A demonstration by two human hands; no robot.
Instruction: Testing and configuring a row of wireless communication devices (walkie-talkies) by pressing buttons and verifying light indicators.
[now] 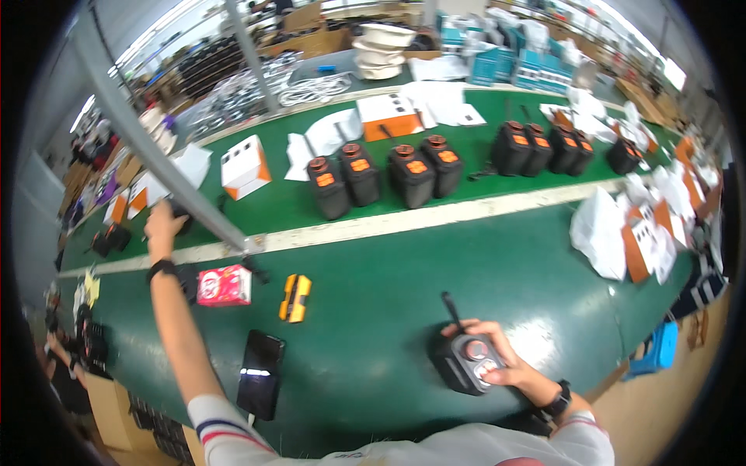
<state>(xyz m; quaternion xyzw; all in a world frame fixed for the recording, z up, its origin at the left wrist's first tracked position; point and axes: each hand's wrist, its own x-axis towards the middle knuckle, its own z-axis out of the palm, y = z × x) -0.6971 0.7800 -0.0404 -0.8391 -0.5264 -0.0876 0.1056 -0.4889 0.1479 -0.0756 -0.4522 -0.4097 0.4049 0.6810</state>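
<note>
I keep my right hand (505, 371) closed around the black device (466, 363) at the table's (388, 326) near right edge, while my left hand (161, 225) reaches far left, apparently gripping a second black unit (183, 217); steady both before lifting.

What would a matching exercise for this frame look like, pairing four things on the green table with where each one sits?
Things:
1. black device with round lens
2. smartphone
3. yellow-and-black tool
4. red-and-white packet

Places:
A. lying alone between the packet and the middle of the table
B. next to the left wrist, by the pale stripe
C. under the right hand
D. beside the left forearm, near the table's near edge

Pairs: 1-C, 2-D, 3-A, 4-B
</note>
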